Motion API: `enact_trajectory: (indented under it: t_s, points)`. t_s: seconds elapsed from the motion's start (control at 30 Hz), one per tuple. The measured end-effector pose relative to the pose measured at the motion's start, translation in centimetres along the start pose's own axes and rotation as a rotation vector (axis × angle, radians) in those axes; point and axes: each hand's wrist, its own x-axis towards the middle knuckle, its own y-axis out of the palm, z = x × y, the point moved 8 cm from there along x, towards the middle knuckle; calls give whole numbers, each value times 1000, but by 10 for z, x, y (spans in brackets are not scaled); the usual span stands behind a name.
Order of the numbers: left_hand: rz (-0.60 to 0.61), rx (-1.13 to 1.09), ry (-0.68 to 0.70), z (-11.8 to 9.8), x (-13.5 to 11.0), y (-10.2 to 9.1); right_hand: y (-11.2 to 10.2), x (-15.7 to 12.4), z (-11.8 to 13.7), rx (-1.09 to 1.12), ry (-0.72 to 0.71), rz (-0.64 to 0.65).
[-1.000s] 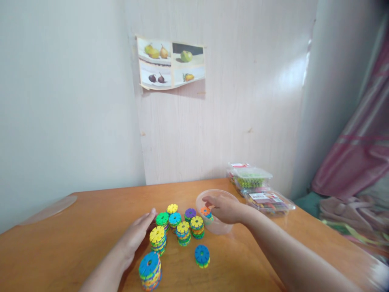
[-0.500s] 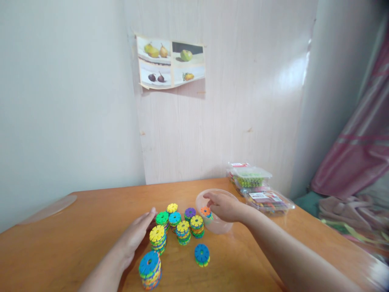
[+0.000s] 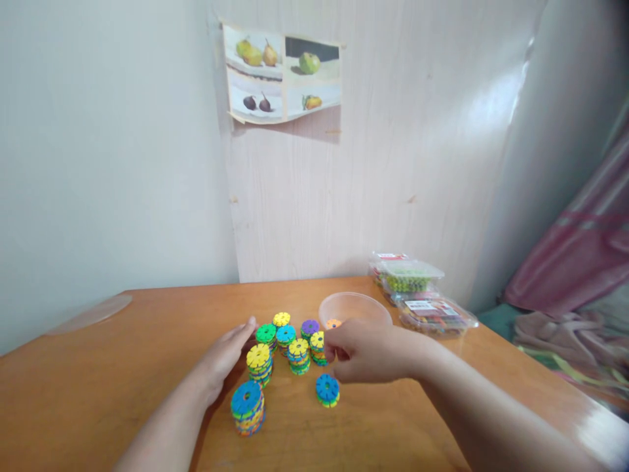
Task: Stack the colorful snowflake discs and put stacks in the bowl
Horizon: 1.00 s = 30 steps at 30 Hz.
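My left hand (image 3: 223, 360) rests on its edge on the wooden table, fingers stretched out, beside a green-topped stack (image 3: 266, 334) of notched plastic discs and a yellow-topped stack (image 3: 258, 357). Nothing shows in its grasp. My right hand (image 3: 371, 351) hovers with curled fingers just above a short blue-topped stack (image 3: 327, 389). Its fingertips point down, and whatever they may pinch is hidden. Behind this hand stands a clear round bowl (image 3: 356, 303), with an orange disc (image 3: 333, 323) partly visible inside. A taller blue-topped stack (image 3: 247, 398) is nearest to me.
Several more disc stacks, among them a purple-topped one (image 3: 309, 328), stand mid-table. Clear plastic boxes (image 3: 435, 314) of small pieces are piled at the back right. A translucent lid (image 3: 91, 313) lies at the left. Fruit pictures (image 3: 284, 75) hang on the wall.
My right hand has come out of the bowl and moved toward me, over the short blue-topped stack. My left hand stays beside the stacks. The camera view has tilted slightly.
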Motion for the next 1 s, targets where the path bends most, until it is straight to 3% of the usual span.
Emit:
enact_trajectory:
  t_s: [0.07,0.27,0.67,1.0]
  points:
    - [4,3,7,0,-1,1,15,-2,9,-101,-2,87]
    - [-6,17,24,-2,-2,2,39,4,11,-312,112,163]
    - [2,25,36,-1,0,1,47,10,9,-303,105,149]
    - [-19,21,24,1,2,-2,57,9,8,-296,136,226]
